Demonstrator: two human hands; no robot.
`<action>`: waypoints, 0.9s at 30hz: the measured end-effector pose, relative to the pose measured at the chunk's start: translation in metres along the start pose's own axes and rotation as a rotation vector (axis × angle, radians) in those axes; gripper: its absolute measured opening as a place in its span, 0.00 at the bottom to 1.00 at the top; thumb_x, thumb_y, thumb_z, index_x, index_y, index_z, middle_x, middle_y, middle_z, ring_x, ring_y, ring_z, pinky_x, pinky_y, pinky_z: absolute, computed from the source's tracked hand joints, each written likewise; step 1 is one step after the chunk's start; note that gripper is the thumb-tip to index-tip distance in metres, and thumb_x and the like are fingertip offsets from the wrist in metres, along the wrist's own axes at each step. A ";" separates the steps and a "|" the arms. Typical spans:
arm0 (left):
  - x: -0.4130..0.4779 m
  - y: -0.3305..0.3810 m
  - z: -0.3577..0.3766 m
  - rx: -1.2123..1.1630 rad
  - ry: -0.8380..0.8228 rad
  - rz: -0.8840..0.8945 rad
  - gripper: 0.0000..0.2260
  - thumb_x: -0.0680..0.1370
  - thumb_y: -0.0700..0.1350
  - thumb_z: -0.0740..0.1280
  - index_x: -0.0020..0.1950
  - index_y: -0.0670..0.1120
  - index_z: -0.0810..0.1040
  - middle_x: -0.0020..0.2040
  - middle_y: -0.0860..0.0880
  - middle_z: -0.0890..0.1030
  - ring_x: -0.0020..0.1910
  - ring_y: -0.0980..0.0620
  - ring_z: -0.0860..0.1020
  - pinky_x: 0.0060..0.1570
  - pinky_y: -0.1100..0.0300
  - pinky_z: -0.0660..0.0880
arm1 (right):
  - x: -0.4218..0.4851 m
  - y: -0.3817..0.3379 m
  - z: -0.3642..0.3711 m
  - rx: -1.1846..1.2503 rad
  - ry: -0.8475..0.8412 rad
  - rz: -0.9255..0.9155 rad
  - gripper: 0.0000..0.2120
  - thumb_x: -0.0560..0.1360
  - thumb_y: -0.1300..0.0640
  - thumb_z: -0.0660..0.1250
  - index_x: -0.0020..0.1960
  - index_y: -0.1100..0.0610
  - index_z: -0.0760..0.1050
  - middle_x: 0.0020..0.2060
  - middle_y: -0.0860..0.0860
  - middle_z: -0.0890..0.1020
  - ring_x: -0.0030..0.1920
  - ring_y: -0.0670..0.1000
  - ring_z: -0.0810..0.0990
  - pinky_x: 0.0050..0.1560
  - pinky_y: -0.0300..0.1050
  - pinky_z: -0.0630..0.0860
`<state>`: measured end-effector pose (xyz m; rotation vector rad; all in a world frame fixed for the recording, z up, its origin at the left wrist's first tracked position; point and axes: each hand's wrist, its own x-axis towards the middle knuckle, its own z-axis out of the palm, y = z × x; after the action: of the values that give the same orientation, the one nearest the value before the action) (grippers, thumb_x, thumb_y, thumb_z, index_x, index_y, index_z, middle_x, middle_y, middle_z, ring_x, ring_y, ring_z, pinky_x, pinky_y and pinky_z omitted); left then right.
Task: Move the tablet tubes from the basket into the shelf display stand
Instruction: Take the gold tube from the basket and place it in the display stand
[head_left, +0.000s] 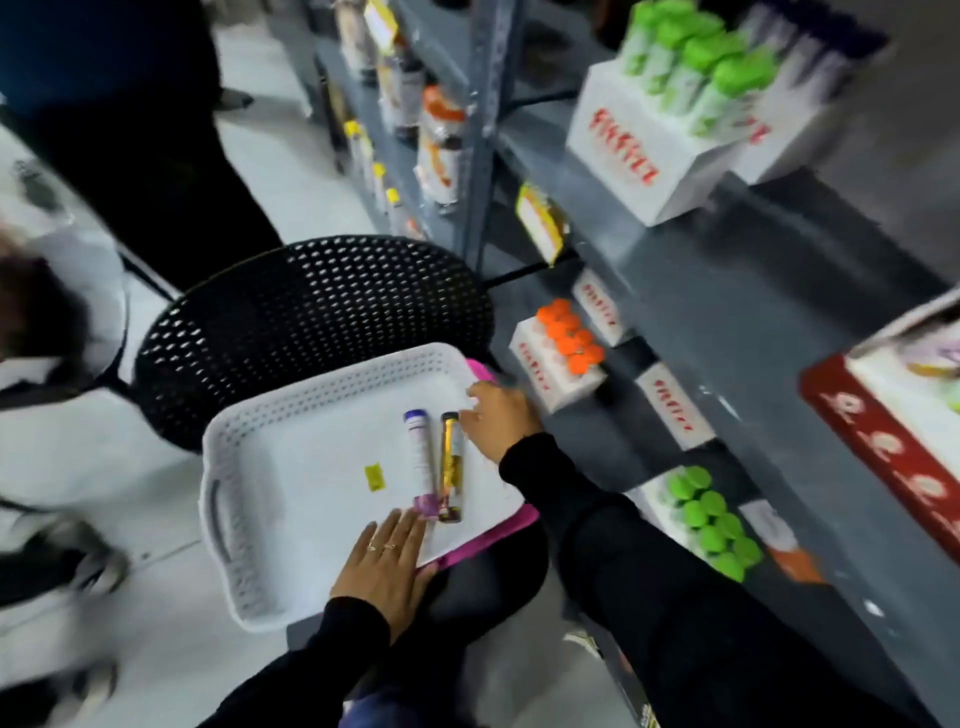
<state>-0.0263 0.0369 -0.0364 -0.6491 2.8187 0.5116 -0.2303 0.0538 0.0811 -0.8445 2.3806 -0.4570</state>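
Basket: I see a white perforated plastic basket (244, 457) resting on a black mesh chair seat (311, 306), with a pink sheet (488, 535) showing under its shelf-side edge.
Tubes: two tablet tubes lie flat on the basket floor, toward the shelf-side wall: a white tube with a purple cap (420, 462) and, touching it on the shelf side, a dark gold-labelled tube (451, 467).
Axis: both tubes run lengthwise from the basket's near edge to its far side, caps at the far end, parallel to each other.
Left hand: my left hand (387, 566) lies flat and open at the basket's near edge, fingers spread, tips just short of the purple-capped tube's base, holding nothing.
Right hand: my right hand (498, 415) sits at the basket's shelf-side rim, fingers loosely curled beside the dark tube's cap; I cannot tell whether they grip it.
Open room: most of the basket floor away from the shelf is bare but for a small yellow sticker (375, 478).
Stands: beyond the basket, grey metal shelving (727, 322) carries a white display box of orange-capped tubes (558, 358) and, nearer me, one of green-capped tubes (711, 525).
Unclear: motion blur smears the box lettering, and a blurred person in white (52, 322) is cut off on the basket's far-from-shelf side.
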 end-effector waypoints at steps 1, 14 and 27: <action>-0.005 -0.005 0.000 0.000 -0.010 -0.018 0.35 0.81 0.57 0.36 0.55 0.42 0.80 0.53 0.44 0.83 0.51 0.46 0.81 0.59 0.54 0.63 | 0.010 -0.003 0.013 -0.018 -0.043 0.025 0.17 0.77 0.56 0.62 0.65 0.59 0.73 0.60 0.61 0.80 0.60 0.61 0.79 0.60 0.51 0.77; -0.016 -0.017 -0.004 -0.003 -0.081 -0.001 0.19 0.77 0.56 0.49 0.45 0.47 0.76 0.40 0.47 0.83 0.39 0.45 0.81 0.41 0.57 0.77 | 0.053 0.008 0.082 -0.088 -0.155 0.178 0.38 0.75 0.52 0.67 0.76 0.60 0.50 0.65 0.60 0.76 0.62 0.62 0.76 0.60 0.54 0.74; 0.006 0.004 -0.013 0.120 -0.041 -0.042 0.20 0.73 0.57 0.52 0.32 0.47 0.77 0.28 0.47 0.80 0.28 0.44 0.80 0.33 0.56 0.78 | -0.012 0.012 -0.064 -0.111 -0.407 -0.106 0.11 0.73 0.57 0.69 0.50 0.64 0.81 0.25 0.50 0.78 0.17 0.40 0.73 0.25 0.30 0.72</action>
<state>-0.0352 0.0330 -0.0249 -0.6644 2.7659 0.3412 -0.2674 0.0785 0.1302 -1.0103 2.0067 -0.1718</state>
